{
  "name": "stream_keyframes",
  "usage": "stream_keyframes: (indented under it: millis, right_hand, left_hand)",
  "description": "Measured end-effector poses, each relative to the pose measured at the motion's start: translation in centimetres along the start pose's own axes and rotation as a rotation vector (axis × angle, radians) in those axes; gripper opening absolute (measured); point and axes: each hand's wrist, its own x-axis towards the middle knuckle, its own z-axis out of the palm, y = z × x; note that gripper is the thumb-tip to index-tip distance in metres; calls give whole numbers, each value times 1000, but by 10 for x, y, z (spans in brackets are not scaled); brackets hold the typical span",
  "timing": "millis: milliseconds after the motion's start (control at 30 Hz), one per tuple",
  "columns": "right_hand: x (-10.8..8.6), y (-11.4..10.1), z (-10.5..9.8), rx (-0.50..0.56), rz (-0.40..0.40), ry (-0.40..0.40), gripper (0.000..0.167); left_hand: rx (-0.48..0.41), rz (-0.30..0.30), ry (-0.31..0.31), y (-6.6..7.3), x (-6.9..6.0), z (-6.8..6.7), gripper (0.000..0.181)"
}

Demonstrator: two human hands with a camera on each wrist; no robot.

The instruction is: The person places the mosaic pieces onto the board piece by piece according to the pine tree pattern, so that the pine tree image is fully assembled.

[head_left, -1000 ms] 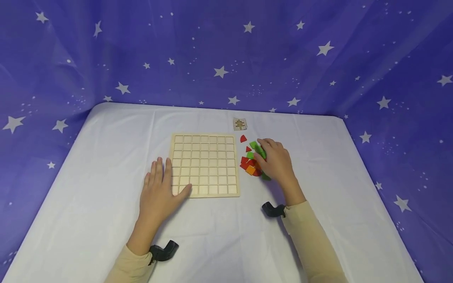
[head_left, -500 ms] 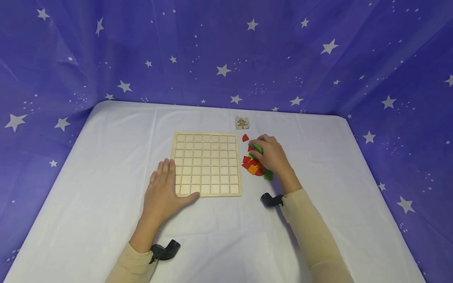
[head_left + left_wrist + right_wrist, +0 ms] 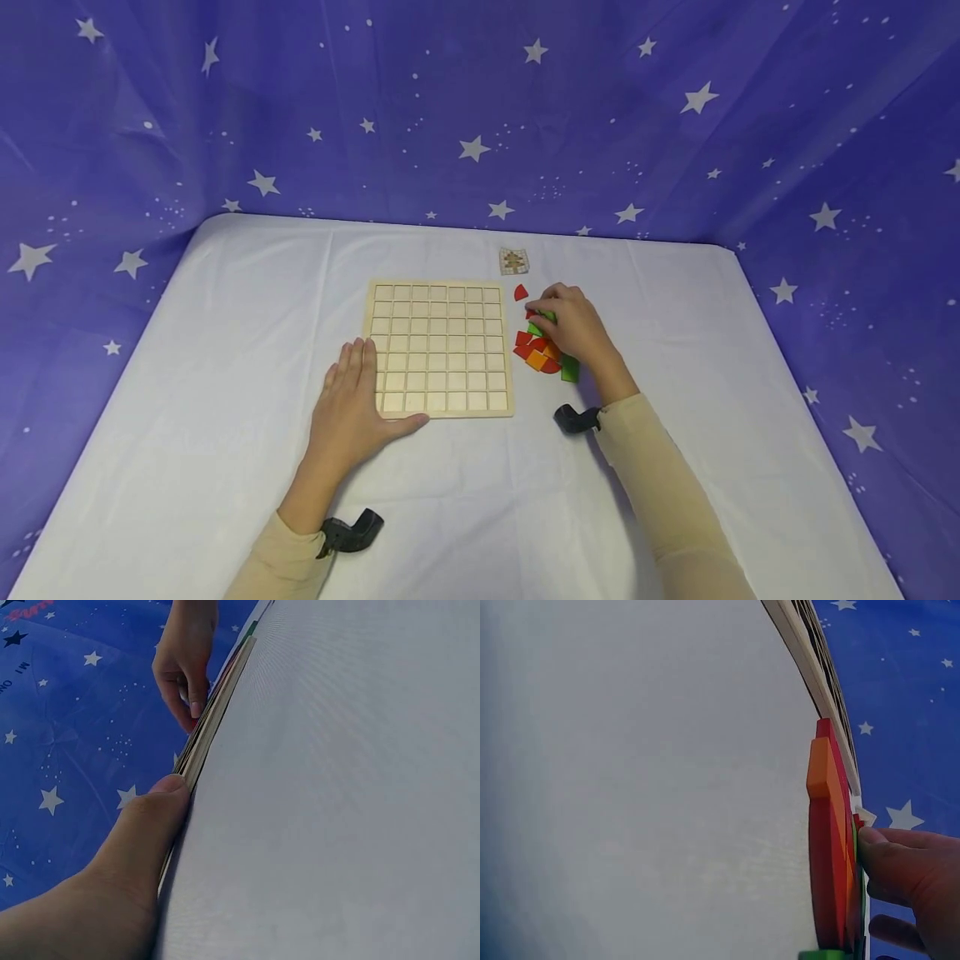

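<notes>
My left hand (image 3: pixel 347 417) lies with straight fingers along the left edge of a square wooden grid board (image 3: pixel 438 354). Its thumb touches the board's front edge, also visible in the left wrist view. To the board's right, my right hand (image 3: pixel 576 325) pinches a small red triangle piece (image 3: pixel 530 314) between thumb and fingertips; most of that piece is hidden. Under and beside this hand lies a pile of flat red, orange and green pieces, among them an orange square (image 3: pixel 536 360) and a dark green piece (image 3: pixel 570 369). Part of the pile is covered by the hand.
A red quarter-circle piece (image 3: pixel 521 292) lies apart behind the pile. Farther back is a small card with a brown tree pattern (image 3: pixel 513 262). White cloth (image 3: pixel 465 500) covers the table, and a blue star-printed curtain (image 3: pixel 420 100) hangs behind it.
My right hand has moved slightly left over the pile, from the green pieces to the red triangle, its fingertips drawing together. My left thumb has slid from the grid to the board's front edge.
</notes>
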Motion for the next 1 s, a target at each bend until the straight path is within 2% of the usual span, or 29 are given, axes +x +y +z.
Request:
stream_keyframes:
  millis: [467,667,833,1000]
  right_hand:
    - [7,4,0,22,-4,31,26]
    - [9,4,2,60,31,4,28]
    - [11,3,5,46,50,-15,30]
    - [13,2,4,30,39,8,31]
  left_hand:
    - [-3,-17,-13,0,6,1,139]
    - [-1,-16,-21,1,9,3,140]
    - [-8,-25,-31,1,8,4,140]
    - [-5,-21,-29,1,8,4,139]
